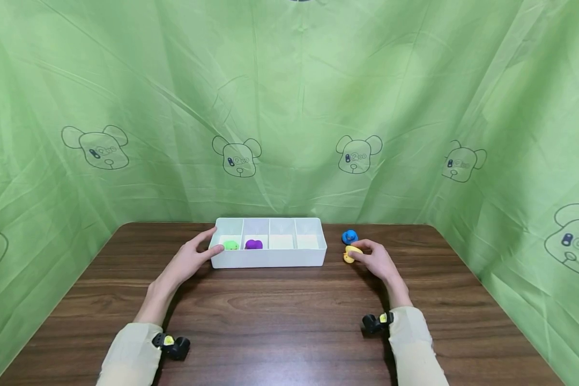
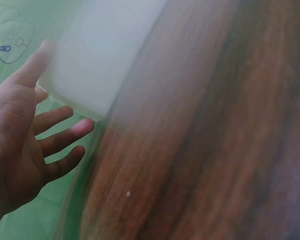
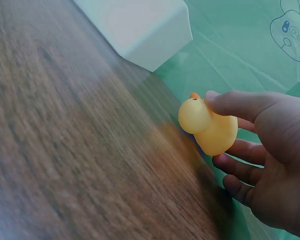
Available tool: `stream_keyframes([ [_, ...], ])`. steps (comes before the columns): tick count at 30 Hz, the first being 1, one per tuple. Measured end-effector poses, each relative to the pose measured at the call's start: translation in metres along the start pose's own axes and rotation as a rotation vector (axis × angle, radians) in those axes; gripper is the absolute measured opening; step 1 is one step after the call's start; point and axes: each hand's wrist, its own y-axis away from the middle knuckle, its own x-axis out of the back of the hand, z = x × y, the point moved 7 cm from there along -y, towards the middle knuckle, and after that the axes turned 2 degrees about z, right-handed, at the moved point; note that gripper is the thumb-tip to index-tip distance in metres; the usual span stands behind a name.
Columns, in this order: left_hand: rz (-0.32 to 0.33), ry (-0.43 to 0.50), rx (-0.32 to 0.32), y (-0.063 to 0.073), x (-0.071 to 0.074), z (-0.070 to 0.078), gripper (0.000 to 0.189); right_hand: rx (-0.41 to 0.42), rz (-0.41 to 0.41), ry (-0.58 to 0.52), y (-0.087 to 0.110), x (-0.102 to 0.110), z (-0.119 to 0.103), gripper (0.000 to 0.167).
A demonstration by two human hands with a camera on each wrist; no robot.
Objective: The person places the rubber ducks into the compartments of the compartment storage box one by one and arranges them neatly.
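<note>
A white box (image 1: 268,259) with a row of compartments stands near the table's back edge. Its leftmost compartment holds a green toy (image 1: 231,245), and a purple toy (image 1: 253,244) lies in the one beside it. My left hand (image 1: 189,260) is at the box's left end, thumb at the front rim; the left wrist view shows its fingers spread and relaxed against that end. Right of the box, my right hand (image 1: 377,261) pinches a yellow rubber duck (image 3: 212,127) between thumb and fingers. A blue rubber duck (image 1: 349,237) sits just behind it.
The brown wooden table (image 1: 270,327) extends toward me in front of the box. Green cloth (image 1: 299,107) printed with bear faces hangs behind and along both sides. Each wrist wears a small black camera, one on the left sleeve (image 1: 130,354), one on the right sleeve (image 1: 415,343).
</note>
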Motion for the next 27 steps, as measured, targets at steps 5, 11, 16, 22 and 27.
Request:
stream_keyframes([
  [5, -0.002, -0.004, 0.004, -0.0007, 0.0002, -0.0007, 0.078, -0.006, 0.010, 0.003, -0.0012, 0.0011, -0.0007, 0.035],
  [11, 0.001, -0.008, 0.004, -0.0012, 0.0007, -0.0012, 0.081, -0.023, 0.012, -0.018, -0.0012, 0.0018, -0.0005, 0.037],
  [16, -0.002, -0.009, 0.000, -0.0016, 0.0004, -0.0010, 0.080, -0.028, 0.010, -0.059, -0.0004, 0.0014, -0.0004, 0.046],
  [22, -0.001, -0.011, -0.007, -0.0011, 0.0003, -0.0004, 0.079, -0.045, -0.003, -0.109, 0.0015, 0.0003, -0.0007, 0.041],
  [27, -0.002, -0.007, -0.010, -0.0001, 0.0003, 0.0008, 0.078, -0.045, -0.008, -0.097, 0.0023, 0.0004, -0.0018, 0.037],
])
